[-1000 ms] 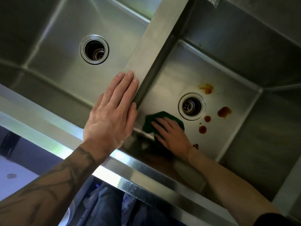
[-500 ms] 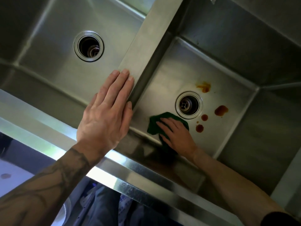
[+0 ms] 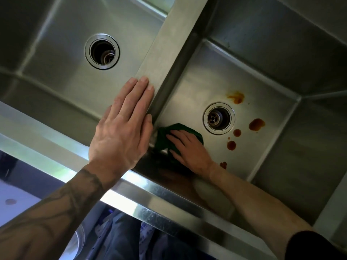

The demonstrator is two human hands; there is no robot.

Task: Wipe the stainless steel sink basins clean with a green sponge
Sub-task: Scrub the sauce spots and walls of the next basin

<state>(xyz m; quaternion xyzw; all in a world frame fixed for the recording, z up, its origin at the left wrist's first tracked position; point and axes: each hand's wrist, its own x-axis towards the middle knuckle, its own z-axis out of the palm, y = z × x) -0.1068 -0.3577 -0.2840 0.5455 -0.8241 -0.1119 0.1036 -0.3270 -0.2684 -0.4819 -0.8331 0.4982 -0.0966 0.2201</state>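
I am laying my left hand [image 3: 122,132] flat on the near end of the divider [image 3: 169,44], with the fingers straight and held together and the tips pointing away from me. My little finger is running along the divider's right edge.

Just to the right of it and lower, my right hand [image 3: 189,150] is pressing on the sponge [image 3: 187,128]. The fingers are spread and almost straight, lying on top of it rather than curling round it. The sponge is lying on the floor of the right basin [image 3: 206,76], in the near corner by the divider, and green is showing past my fingertips and beside my thumb.

Just beyond my right fingertips the drain [image 3: 218,118] is sitting close to the sponge, though whether they touch I cannot tell. Right of that hand, brown stains [image 3: 256,124] are dotting the floor, one beyond the drain and one beside my wrist.

Beyond my left hand the left basin [image 3: 56,44] is showing its own open drain hole [image 3: 102,51]. Under both forearms the front rim [image 3: 150,203] is catching the light. A tattoo [image 3: 65,199] is showing on my left forearm and a dark sleeve [image 3: 315,246] on my right arm.
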